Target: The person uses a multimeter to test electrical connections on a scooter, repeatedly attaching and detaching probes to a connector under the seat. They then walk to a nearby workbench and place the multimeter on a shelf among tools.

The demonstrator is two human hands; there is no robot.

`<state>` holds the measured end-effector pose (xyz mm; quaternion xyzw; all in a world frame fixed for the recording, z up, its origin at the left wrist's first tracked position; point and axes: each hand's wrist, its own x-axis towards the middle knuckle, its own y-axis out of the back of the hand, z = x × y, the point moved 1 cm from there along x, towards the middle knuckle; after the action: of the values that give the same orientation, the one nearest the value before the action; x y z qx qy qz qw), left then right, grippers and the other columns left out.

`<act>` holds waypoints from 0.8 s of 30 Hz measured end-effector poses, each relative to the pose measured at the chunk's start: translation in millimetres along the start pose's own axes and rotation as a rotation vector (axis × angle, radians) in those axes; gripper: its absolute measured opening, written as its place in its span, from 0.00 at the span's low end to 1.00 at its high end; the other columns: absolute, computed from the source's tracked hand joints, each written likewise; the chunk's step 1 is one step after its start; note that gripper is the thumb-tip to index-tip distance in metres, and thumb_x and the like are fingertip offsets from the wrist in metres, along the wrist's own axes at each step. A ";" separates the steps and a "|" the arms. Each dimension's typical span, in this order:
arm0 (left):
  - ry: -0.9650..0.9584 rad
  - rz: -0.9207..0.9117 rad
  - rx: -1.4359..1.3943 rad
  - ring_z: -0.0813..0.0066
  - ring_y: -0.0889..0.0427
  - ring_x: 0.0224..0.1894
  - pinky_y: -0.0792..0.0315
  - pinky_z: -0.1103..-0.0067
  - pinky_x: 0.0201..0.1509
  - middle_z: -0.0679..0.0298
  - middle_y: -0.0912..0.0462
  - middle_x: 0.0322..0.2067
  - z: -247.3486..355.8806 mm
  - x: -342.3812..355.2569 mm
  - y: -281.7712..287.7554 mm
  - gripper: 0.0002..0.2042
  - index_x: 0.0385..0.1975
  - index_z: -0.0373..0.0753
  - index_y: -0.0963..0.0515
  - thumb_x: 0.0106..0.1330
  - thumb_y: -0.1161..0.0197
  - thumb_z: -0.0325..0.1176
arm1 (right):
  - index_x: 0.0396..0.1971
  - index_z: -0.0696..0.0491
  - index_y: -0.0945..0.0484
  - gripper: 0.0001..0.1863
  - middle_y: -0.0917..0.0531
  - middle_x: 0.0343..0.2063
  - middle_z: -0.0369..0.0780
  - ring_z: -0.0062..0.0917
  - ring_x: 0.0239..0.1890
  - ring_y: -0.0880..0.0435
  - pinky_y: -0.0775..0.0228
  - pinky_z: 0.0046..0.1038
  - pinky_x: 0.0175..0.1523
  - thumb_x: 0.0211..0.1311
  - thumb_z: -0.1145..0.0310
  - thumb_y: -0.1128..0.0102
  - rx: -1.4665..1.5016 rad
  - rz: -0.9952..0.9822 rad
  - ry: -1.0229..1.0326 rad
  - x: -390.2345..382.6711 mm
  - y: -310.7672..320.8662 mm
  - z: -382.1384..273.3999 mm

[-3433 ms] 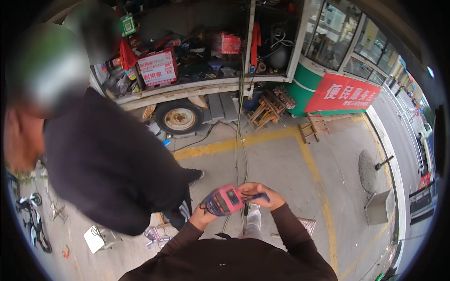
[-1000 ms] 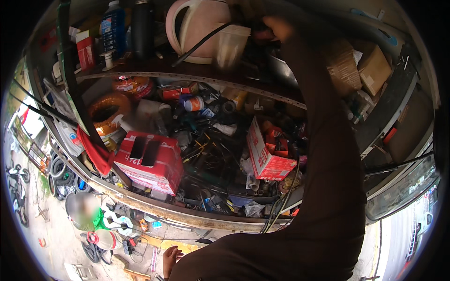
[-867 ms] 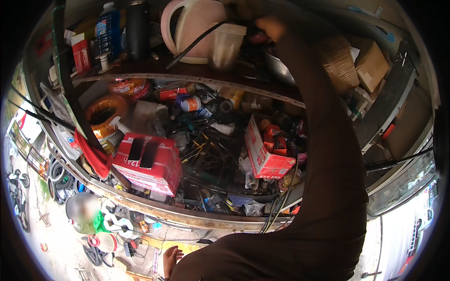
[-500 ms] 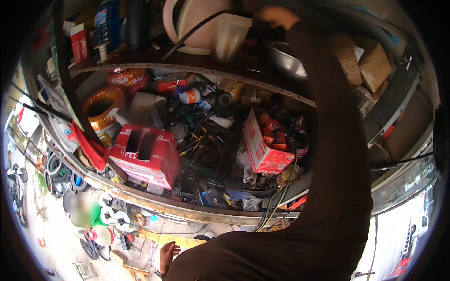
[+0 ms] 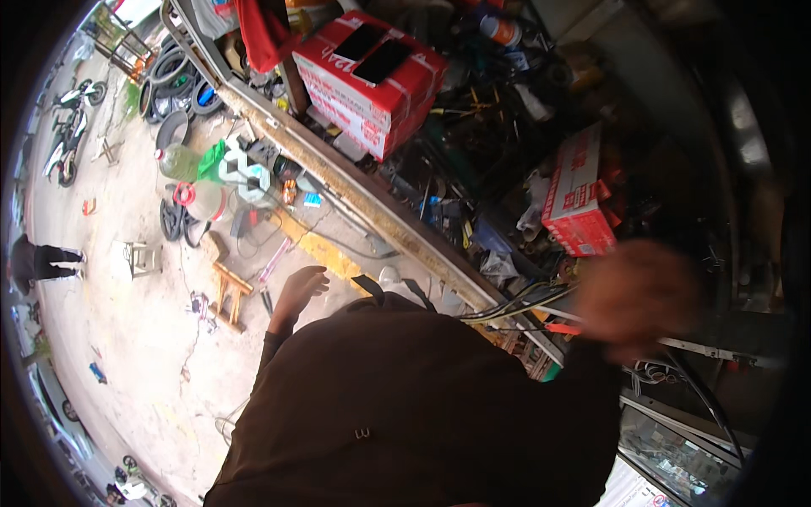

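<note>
My right hand (image 5: 638, 296) is smeared by motion at the right, near the shelf's front edge. It looks closed round a long, thin black hose (image 5: 705, 393), which trails down to the lower right; the exact grip is blurred. My left hand (image 5: 302, 291) hangs beside my body over the ground, fingers loosely stretched and holding nothing. Close to the right hand stands an opened red-and-white carton (image 5: 578, 194) on the cluttered shelf. Farther left on the same shelf sits a larger red box (image 5: 367, 84) with two black phone-like slabs (image 5: 382, 61) on top.
The shelf's metal front edge (image 5: 355, 186) runs diagonally before me, with cables (image 5: 515, 308) over it. On the ground are a small wooden stool (image 5: 228, 296), a large clear bottle (image 5: 205, 201), tyres (image 5: 169, 72) and a grey stool (image 5: 142, 258). A person (image 5: 42, 262) is far left.
My right hand has come down from the upper shelf to the lower right, with the black hose trailing from it. My view has turned left toward the ground. The left hand stays low and empty.
</note>
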<state>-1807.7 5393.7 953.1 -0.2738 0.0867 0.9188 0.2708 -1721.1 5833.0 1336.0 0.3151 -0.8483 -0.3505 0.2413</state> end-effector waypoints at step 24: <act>0.250 0.002 0.065 0.70 0.15 0.39 0.23 0.77 0.44 0.57 0.15 0.39 -27.5 -28.9 -35.1 0.17 0.52 0.30 0.23 0.70 0.42 0.34 | 0.30 0.59 0.20 0.11 0.18 0.32 0.53 0.50 0.40 0.19 0.27 0.45 0.43 0.60 0.66 0.41 0.149 0.351 -0.983 -64.9 -421.7 352.7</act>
<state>-1755.6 5401.6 945.7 -0.3774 0.1500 0.8744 0.2655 -1744.7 5800.4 783.9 -0.0170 -0.9239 -0.3502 -0.1531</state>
